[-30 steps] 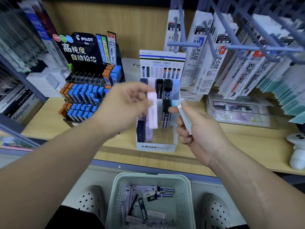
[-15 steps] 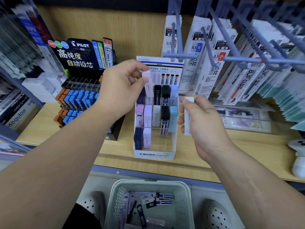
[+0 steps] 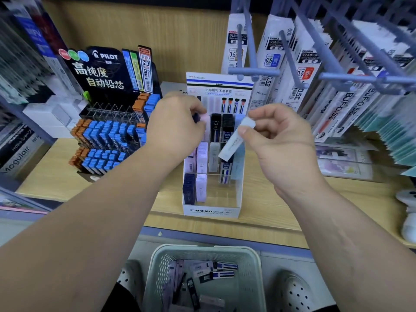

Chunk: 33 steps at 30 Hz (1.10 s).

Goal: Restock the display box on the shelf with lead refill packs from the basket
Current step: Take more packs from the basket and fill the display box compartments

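Observation:
A white MONO display box (image 3: 211,211) stands on the wooden shelf, its tiered slots partly filled with dark, pink, white and pale blue lead refill packs. My left hand (image 3: 177,127) is at the box's top left row, its fingers pinching a pink pack (image 3: 204,119) down into a slot. My right hand (image 3: 279,136) holds a pale blue-white pack (image 3: 236,143) between thumb and fingers, tilted above the box's right columns. Below the shelf a pale green basket (image 3: 157,266) holds several more loose packs (image 3: 216,270).
A black PILOT lead display (image 3: 108,122) with blue and orange tubes stands left of the box. Refill packets hang from grey hooks (image 3: 254,70) overhead at the right, close above my hands. Flat packs (image 3: 342,161) lie on the shelf at right. White clogs flank the basket.
My left hand lowered its pink pack from in front of the header card into the top left row. My right hand rose and tilted its pale pack over the box's right side.

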Each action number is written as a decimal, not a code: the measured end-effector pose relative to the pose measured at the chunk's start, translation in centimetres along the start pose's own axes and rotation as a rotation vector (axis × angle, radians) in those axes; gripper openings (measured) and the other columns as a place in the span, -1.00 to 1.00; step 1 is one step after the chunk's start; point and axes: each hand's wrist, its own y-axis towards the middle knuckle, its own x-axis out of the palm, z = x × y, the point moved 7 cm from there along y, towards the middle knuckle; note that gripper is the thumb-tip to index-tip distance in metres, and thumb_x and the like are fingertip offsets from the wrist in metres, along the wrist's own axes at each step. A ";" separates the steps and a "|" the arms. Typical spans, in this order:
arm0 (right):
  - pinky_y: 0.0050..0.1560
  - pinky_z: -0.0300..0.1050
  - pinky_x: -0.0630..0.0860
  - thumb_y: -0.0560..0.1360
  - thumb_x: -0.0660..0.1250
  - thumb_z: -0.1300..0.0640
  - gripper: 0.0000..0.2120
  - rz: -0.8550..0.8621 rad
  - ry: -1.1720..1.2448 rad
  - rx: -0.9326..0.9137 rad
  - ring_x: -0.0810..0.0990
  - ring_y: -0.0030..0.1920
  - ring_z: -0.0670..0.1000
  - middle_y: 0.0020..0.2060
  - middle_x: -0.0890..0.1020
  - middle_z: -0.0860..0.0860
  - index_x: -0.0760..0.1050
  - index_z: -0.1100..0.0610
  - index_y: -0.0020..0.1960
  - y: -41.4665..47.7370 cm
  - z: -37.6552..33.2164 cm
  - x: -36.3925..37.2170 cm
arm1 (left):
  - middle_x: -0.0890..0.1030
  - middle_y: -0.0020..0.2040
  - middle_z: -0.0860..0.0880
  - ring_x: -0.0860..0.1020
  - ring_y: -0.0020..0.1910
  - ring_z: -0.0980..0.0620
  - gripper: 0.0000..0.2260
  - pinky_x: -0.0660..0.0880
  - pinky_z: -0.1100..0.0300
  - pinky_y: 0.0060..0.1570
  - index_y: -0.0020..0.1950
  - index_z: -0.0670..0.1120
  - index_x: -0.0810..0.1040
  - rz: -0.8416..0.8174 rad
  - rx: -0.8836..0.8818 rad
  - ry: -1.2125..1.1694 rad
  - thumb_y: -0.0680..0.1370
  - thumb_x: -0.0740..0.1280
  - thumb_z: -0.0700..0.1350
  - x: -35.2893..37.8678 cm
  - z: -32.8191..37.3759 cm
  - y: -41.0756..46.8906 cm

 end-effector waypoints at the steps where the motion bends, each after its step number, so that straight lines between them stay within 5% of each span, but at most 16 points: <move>1: -0.19 -0.31 0.50 0.45 0.49 0.32 -0.76 -0.006 -0.016 -0.023 0.55 -0.28 -0.11 -0.26 0.67 0.04 0.56 0.00 -0.09 0.1 -0.1 0.2 | 0.61 -0.06 -0.04 0.56 -0.01 -0.02 -0.82 0.52 0.13 -0.03 -0.02 -0.01 0.70 0.008 -0.013 0.007 0.40 0.45 -0.19 0.1 -0.1 0.0; 8: -0.14 -0.31 0.50 0.45 0.49 0.31 -0.71 -0.034 -0.109 -0.177 0.51 -0.27 -0.15 -0.28 0.59 -0.07 0.53 -0.07 -0.11 0.3 -1.5 1.3 | 0.59 -0.11 0.01 0.52 -0.09 0.01 -0.97 0.46 0.16 -0.15 -0.18 0.01 0.62 0.025 -0.033 0.045 0.41 0.43 -0.08 0.3 -0.5 -0.1; 14: -0.17 -0.18 0.55 0.44 0.48 0.26 -0.82 -0.167 -0.363 -0.226 0.57 -0.27 -0.06 -0.24 0.62 -0.08 0.60 0.00 -0.09 -0.1 0.1 3.0 | 0.54 -0.06 0.02 0.48 -0.08 0.11 -0.86 0.37 0.31 -0.10 0.01 0.00 0.65 0.053 -0.047 -0.088 0.47 0.46 -0.06 -1.5 -1.0 -0.3; 18: -0.12 -0.09 0.54 0.39 0.51 0.25 -0.86 -0.163 -0.516 -0.295 0.56 -0.21 -0.05 -0.22 0.60 -0.05 0.64 0.04 -0.12 0.0 0.6 3.6 | 0.57 -0.13 0.03 0.45 -0.26 0.19 -0.92 0.35 0.30 -0.15 -0.03 0.03 0.64 0.038 -0.097 -0.184 0.49 0.45 -0.03 -2.3 -1.9 -0.7; 25: -0.18 -0.17 0.34 0.41 0.53 0.10 -0.85 -0.096 -0.685 -0.215 0.48 -0.20 -0.05 -0.34 0.43 -0.18 0.69 -0.09 -0.05 0.5 1.4 4.2 | 0.55 -0.30 0.13 0.45 -0.40 0.31 -0.93 0.33 0.29 -0.26 0.03 0.06 0.60 -0.154 -0.193 -0.250 0.57 0.35 -0.08 -1.4 -3.4 -2.7; 33: -0.14 -0.17 0.47 0.40 0.55 0.09 -0.91 -0.113 -0.671 -0.189 0.56 -0.17 -0.12 -0.26 0.62 -0.15 0.67 -0.07 -0.15 0.1 1.4 4.1 | 0.59 -0.24 0.11 0.44 -0.40 0.24 -0.89 0.40 0.23 -0.19 0.07 0.05 0.58 -0.183 -0.179 -0.264 0.55 0.38 -0.04 -1.4 -3.5 -3.0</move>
